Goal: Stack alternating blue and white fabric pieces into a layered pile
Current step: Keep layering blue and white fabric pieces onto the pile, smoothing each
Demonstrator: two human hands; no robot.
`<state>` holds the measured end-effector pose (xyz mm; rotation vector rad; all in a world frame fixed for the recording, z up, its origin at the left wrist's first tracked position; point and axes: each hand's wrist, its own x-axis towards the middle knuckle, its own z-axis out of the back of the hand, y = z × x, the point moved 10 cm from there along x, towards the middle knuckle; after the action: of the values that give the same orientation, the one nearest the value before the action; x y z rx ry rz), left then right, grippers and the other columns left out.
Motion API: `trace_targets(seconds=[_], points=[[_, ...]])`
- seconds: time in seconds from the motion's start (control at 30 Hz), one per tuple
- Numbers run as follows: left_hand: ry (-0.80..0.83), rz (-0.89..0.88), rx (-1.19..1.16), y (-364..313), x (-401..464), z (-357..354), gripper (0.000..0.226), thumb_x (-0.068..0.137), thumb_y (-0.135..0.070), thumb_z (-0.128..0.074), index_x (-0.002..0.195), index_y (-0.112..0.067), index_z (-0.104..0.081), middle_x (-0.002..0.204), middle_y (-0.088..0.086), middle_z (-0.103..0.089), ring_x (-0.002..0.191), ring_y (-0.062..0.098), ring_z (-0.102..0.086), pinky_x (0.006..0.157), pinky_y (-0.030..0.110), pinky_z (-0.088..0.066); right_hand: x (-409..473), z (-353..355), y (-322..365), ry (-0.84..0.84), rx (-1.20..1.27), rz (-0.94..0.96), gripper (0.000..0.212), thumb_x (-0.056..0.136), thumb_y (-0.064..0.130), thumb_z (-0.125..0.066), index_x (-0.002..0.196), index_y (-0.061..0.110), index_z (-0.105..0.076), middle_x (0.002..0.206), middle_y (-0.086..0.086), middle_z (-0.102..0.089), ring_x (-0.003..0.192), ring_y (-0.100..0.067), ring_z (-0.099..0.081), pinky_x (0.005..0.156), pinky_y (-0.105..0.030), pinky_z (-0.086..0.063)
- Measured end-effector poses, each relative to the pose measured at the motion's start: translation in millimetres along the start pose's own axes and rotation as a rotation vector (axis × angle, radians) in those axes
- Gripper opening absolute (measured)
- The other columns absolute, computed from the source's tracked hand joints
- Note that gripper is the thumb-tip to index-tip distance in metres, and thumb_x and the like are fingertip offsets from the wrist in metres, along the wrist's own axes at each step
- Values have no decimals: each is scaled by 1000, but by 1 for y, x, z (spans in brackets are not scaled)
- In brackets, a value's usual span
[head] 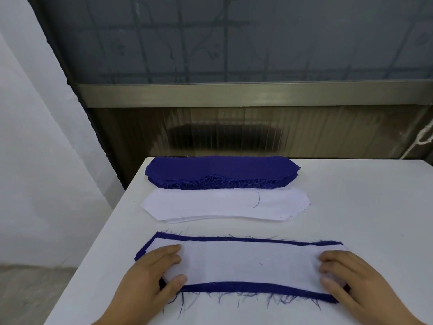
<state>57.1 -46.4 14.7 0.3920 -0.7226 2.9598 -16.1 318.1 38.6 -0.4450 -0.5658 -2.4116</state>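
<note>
A person's left hand (154, 273) lies flat on the left end of a white fabric piece (250, 263) at the near side of a white table (363, 195), its fingers straight and spread on the cloth and its thumb pressing at the piece's near edge. The white piece sits on top of a blue fabric piece (255, 286), slightly larger, so that a dark blue border shows along the far edge, the left corner and the near edge; loose blue threads fray out from that border onto the table. Beyond this layered pair, toward the far side of the table, a low stack of white pieces (222, 204) lies flat with a single dark thread across its right half, and just behind it, touching or nearly touching its far edge, rests a thicker stack of blue pieces (220, 171) with a ragged, fraying front, close to the table's far edge. At the right end of the white piece the right hand (351, 277) rests palm down, fingers extended and a little blurred, the fingertips on the white cloth and the thumb near the blue border at the near right corner. Neither hand grips anything; both press flat on the top layer. Behind the table stands a metal-framed window (234, 95), and a white wall (30, 160) rises off the table's left side.
</note>
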Motion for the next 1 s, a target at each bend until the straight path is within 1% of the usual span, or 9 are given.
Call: trace_targets(seconds=[0.07,0.17,0.3,0.37,0.47,0.6,0.7,0.9,1.0], points=[[-33,8,-18,1,1,1,47,85,-63,-39,103,-32,-70,126,-29,-52,114,-9,-48,95,6,-32,0,-2,0,-10,-10,7,51,94,55,-38,78,20,-72,97,9,-64,91,1,-52,78,-17,-42],[-95,-22,34,-2,5,6,49,89,-62,-37,89,-26,-71,115,-19,-60,102,-5,-54,88,9,-38,3,-1,-5,-1,-22,5,35,87,49,-48,77,22,-68,96,15,-58,87,0,-51,76,-18,-41],[-71,-74,83,-3,16,9,20,79,-40,-51,77,-26,-65,97,-20,-61,88,0,-54,78,17,-44,17,-2,-11,81,-150,46,6,64,24,-60,70,23,-59,80,13,-55,72,-2,-44,68,-19,-37],[-45,-56,133,-1,28,9,8,79,-30,-59,72,-27,-58,81,-22,-54,75,2,-50,64,21,-44,29,-6,-17,155,-200,33,24,55,13,-73,67,25,-56,73,16,-52,63,-5,-46,64,-21,-37],[-50,-20,171,-4,54,9,18,75,-16,-75,70,-23,-59,72,-16,-52,67,3,-47,57,18,-41,56,-10,-17,180,-201,7,32,54,7,-80,67,25,-57,68,17,-51,58,-6,-47,54,-17,-37],[-61,-48,186,-22,103,-1,3,85,-24,-68,84,-25,-65,85,-14,-60,76,2,-48,67,15,-42,110,-19,-3,159,-149,47,17,67,10,-78,75,19,-66,74,10,-61,64,-12,-57,55,-21,-42],[-115,-49,192,-37,145,-4,14,89,-32,-61,102,-27,-66,101,-14,-61,88,4,-51,79,15,-39,154,-29,-1,155,-136,46,3,86,22,-65,88,23,-64,86,13,-58,76,-10,-53,64,-20,-41],[-134,-138,115,-65,221,-16,25,93,-21,-56,117,-19,-61,118,-6,-60,108,11,-52,87,18,-38,236,-54,-21,95,51,-58,10,93,21,-57,102,22,-62,101,10,-54,93,-9,-49,79,-23,-43],[-65,-87,73,-61,250,-32,29,94,-22,-55,123,-20,-58,123,-5,-58,110,11,-51,86,20,-41,252,-82,-43,251,98,-171,16,91,26,-62,107,24,-59,105,8,-52,98,-11,-50,84,-25,-44]])
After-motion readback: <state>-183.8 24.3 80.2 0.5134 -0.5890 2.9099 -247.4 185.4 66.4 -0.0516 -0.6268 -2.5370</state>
